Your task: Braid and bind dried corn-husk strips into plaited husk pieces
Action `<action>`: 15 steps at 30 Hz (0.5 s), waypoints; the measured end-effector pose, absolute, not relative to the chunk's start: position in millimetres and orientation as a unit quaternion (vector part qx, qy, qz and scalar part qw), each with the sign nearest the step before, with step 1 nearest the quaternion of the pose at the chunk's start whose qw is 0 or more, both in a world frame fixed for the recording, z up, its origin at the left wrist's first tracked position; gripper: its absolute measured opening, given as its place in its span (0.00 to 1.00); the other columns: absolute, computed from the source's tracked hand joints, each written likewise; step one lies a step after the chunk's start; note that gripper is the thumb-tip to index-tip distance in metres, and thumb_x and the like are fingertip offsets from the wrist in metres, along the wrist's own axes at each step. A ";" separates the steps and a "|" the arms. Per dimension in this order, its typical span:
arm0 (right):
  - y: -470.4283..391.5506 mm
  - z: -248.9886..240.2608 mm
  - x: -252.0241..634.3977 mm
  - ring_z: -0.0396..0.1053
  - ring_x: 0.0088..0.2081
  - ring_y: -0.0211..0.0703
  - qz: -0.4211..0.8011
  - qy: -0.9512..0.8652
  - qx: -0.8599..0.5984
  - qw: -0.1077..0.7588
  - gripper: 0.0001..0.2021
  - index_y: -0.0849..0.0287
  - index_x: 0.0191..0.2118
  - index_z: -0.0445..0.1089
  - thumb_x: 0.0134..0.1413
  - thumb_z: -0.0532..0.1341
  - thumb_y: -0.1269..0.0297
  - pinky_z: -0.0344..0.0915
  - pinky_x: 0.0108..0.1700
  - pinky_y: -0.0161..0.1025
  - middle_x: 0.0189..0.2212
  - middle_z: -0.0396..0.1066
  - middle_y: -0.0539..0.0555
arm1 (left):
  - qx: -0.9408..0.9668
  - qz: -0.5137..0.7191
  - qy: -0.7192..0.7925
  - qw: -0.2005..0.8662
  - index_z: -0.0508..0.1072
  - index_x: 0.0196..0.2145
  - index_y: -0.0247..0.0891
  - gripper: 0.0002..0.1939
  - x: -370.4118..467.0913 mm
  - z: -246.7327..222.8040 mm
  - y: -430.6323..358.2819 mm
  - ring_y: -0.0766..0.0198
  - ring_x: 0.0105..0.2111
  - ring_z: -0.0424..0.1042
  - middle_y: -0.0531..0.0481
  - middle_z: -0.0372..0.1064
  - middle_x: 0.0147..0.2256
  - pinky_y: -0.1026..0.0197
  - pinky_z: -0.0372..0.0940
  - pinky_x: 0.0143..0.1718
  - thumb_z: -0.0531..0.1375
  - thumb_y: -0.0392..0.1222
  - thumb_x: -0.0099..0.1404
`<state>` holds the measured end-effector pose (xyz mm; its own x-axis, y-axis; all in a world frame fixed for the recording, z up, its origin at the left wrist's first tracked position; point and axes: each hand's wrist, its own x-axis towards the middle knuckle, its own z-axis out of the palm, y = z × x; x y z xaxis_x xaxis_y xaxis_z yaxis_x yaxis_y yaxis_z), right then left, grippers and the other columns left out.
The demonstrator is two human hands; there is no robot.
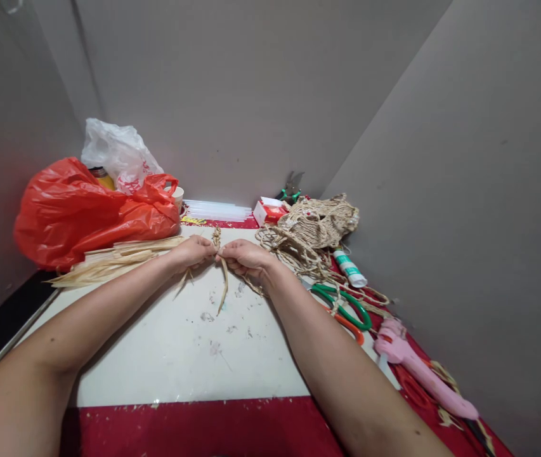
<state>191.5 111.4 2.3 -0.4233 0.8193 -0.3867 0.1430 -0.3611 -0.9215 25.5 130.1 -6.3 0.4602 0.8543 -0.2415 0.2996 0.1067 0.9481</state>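
Observation:
My left hand (195, 251) and my right hand (244, 257) meet over the far part of a white board (179, 355). Both pinch a braid of dry straw-like strips (216, 236), which rises a little beyond the fingers. A loose strip (224, 285) hangs from between the hands towards me, and shorter ends dangle under my left hand. Another length runs below my right hand. The exact crossing of the strips is hidden by the fingertips. Left of my left hand lies a bundle of pale flat husk strips (122, 259).
A heap of braided cord (322, 225) lies right, near green-handled scissors (341, 304), orange handles (350, 328), a green-white tube (349, 269) and a pink glue gun (422, 368). At left are a red plastic bag (75, 216) and a black phone (4, 324). Clear sticks (217, 210) and pliers (290, 187) lie by the grey wall.

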 end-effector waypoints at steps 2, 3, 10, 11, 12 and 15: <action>110.0 2.8 189.9 0.40 0.11 0.26 0.637 -0.541 -0.491 0.247 0.06 0.64 0.25 0.66 0.50 0.57 0.70 0.37 0.14 0.28 0.08 0.47 0.40 | 0.634 0.247 0.466 0.564 0.68 0.21 0.34 0.11 25.3 -8.7 129.6 0.76 0.10 0.42 0.61 0.46 0.11 0.66 0.38 0.14 0.58 0.43 0.56; 109.5 2.8 189.0 0.41 0.11 0.27 0.617 -0.559 -0.499 0.241 0.06 0.64 0.25 0.67 0.50 0.57 0.70 0.37 0.14 0.28 0.08 0.47 0.40 | 0.638 0.252 0.471 0.555 0.69 0.21 0.33 0.11 26.1 -10.0 128.6 0.76 0.10 0.42 0.61 0.46 0.11 0.66 0.38 0.14 0.58 0.43 0.55; 107.3 3.0 190.0 0.45 0.11 0.28 0.504 -0.637 -0.549 0.197 0.10 0.62 0.20 0.62 0.49 0.56 0.71 0.41 0.16 0.31 0.09 0.49 0.42 | 0.614 0.322 0.515 0.505 0.67 0.18 0.34 0.11 36.5 -17.1 118.0 0.76 0.10 0.44 0.60 0.49 0.10 0.66 0.38 0.14 0.58 0.39 0.55; 106.9 3.5 190.6 0.46 0.12 0.28 0.487 -0.645 -0.558 0.190 0.09 0.62 0.21 0.63 0.50 0.55 0.70 0.42 0.16 0.31 0.09 0.50 0.43 | 0.600 0.327 0.517 0.515 0.66 0.18 0.34 0.11 37.1 -17.2 117.1 0.76 0.10 0.44 0.61 0.49 0.09 0.66 0.37 0.14 0.58 0.38 0.55; 106.6 4.4 191.1 0.47 0.12 0.29 0.468 -0.653 -0.568 0.181 0.09 0.63 0.22 0.65 0.50 0.55 0.70 0.42 0.17 0.32 0.10 0.51 0.43 | 0.587 0.327 0.517 0.530 0.66 0.17 0.34 0.11 37.3 -17.1 116.4 0.76 0.10 0.44 0.60 0.48 0.09 0.66 0.37 0.14 0.57 0.37 0.55; 106.9 10.0 190.9 0.51 0.15 0.31 0.386 -0.692 -0.593 0.142 0.09 0.63 0.26 0.70 0.50 0.54 0.70 0.47 0.19 0.32 0.12 0.56 0.46 | 0.555 0.321 0.511 0.572 0.65 0.16 0.35 0.12 37.6 -15.1 115.3 0.75 0.09 0.42 0.60 0.47 0.08 0.65 0.36 0.13 0.56 0.35 0.56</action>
<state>190.9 106.9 10.0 -0.2558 0.9308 -0.2610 0.7109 -0.0019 -0.7033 37.6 115.3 -15.1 0.2712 0.9350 -0.2283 0.2009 0.1770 0.9635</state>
